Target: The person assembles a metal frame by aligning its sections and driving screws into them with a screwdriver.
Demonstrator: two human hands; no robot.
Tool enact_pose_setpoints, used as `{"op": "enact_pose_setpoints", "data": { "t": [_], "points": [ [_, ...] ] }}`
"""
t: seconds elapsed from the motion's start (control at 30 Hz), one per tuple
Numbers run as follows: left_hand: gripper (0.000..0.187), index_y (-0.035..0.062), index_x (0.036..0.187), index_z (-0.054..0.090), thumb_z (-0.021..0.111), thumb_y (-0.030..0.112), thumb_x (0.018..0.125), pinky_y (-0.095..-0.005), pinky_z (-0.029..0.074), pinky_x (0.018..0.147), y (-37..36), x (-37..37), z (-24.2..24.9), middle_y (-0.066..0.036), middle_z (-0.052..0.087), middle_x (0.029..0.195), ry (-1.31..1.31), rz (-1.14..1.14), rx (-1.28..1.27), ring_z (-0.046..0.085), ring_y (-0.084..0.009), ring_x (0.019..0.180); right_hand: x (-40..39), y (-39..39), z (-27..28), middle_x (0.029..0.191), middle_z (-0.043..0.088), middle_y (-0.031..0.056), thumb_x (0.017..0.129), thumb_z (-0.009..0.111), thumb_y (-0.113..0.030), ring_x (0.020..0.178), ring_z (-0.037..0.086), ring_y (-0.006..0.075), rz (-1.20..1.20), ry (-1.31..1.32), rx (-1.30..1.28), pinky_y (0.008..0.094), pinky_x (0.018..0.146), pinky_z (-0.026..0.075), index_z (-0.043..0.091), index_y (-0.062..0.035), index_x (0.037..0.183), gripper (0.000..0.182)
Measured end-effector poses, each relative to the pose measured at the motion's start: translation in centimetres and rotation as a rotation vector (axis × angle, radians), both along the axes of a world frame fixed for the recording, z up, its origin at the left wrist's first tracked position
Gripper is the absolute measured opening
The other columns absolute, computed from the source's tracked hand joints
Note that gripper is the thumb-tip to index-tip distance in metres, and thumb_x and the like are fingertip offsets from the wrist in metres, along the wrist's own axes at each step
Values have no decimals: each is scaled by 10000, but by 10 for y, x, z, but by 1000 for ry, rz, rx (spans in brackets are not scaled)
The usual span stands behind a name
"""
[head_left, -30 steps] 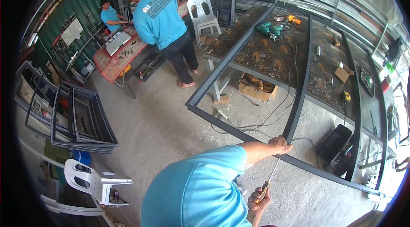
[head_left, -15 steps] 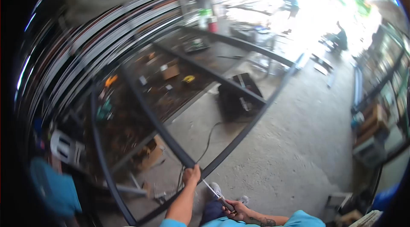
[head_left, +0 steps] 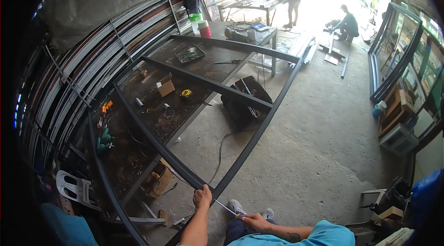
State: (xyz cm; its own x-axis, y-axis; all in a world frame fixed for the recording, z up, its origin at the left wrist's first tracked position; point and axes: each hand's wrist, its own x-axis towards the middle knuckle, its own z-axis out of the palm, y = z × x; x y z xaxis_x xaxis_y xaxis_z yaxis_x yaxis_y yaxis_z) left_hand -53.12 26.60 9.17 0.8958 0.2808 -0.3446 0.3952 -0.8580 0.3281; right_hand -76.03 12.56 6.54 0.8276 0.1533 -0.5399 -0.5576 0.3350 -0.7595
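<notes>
A large dark grey metal frame [head_left: 247,160] with several crossbars stretches from the workbench towards me. My left hand [head_left: 202,198] is closed around the near end of a crossbar, close to where it meets the long outer bar. Low in front of my body, my right hand [head_left: 255,222] is wrapped around the handle of a screwdriver [head_left: 225,207]. Its thin shaft points left and up at the frame joint beside my left hand. Whether the tip sits in a screw is too small to tell.
The dark workbench [head_left: 159,128] under the frame carries a yellow tape measure [head_left: 186,93], a small cardboard box [head_left: 165,86], a green drill [head_left: 105,141] and a black tray [head_left: 190,53]. Two people [head_left: 290,0] work at the back. Glazed frames [head_left: 395,56] lean at right; a cable crosses the floor.
The view has shifted and become sharp. My left hand still grips the crossbar. More of the screwdriver's handle is now covered by my right hand, and its shaft still points at the joint.
</notes>
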Motion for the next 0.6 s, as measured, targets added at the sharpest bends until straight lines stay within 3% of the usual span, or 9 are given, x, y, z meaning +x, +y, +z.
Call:
{"op": "enact_pose_setpoints", "data": {
  "t": [0.03,0.1,0.13,0.23,0.3,0.37,0.5,0.57,0.6],
  "points": [
    [701,-142,1001,616,365,493,842,-460,432,949,1,-1,-3,-323,611,1073,13,15,8,587,-425,1055,1,-7,-3,771,645,101,960,477,-349,634,616,184,-2,9,-4,315,556,514,625,-132,1141,319],
    [704,-146,1006,616,363,490,843,-451,436,948,2,-1,-3,-326,608,1079,14,-15,-11,590,-425,1052,10,-24,3,703,583,49,994,433,-302,497,503,101,-41,646,1018,218,373,397,588,-177,1204,289],
    [701,-148,1003,618,363,486,842,-451,436,948,3,-3,-1,-328,607,1080,13,-7,-5,590,-427,1052,11,-22,3,729,608,59,984,463,-301,484,507,113,-56,630,1082,217,324,373,552,-177,1209,273],
    [697,-153,996,619,363,476,840,-451,436,946,-1,-1,6,-333,606,1079,18,-1,-9,590,-429,1053,7,-24,11,757,626,57,973,486,-317,497,515,108,-68,552,937,209,352,386,556,-178,1199,275],
    [695,-158,993,619,363,471,839,-452,436,944,-2,-2,11,-336,605,1077,31,0,-18,590,-430,1054,-3,-14,-2,793,659,76,943,542,-346,560,593,149,1,350,653,258,441,477,588,-148,1170,305],
    [690,-165,993,616,364,459,839,-450,438,941,-2,-3,14,-341,605,1071,50,-8,-44,589,-430,1056,-10,5,17,827,680,113,879,621,-377,680,668,212,-255,-362,-701,322,585,536,647,-110,1036,311],
    [694,-164,1008,612,357,459,842,-448,440,938,0,-3,8,-342,604,1072,30,-1,-22,591,-428,1054,-1,6,44,937,694,163,902,606,-300,844,691,287,-23,-180,-822,355,717,543,629,-102,1097,279],
    [702,-160,1020,609,351,469,843,-451,441,936,-2,-2,13,-339,606,1069,20,-12,-2,593,-427,1051,3,-2,7,847,679,125,929,567,-338,706,669,235,-88,-269,-737,331,595,539,607,-135,1145,299],
    [702,-160,1020,609,351,469,843,-451,441,936,-1,0,9,-339,606,1069,21,-14,-7,593,-427,1051,8,-11,-2,783,657,90,942,534,-362,617,633,198,-53,124,73,304,505,504,615,-130,1074,279]
  ]
}}
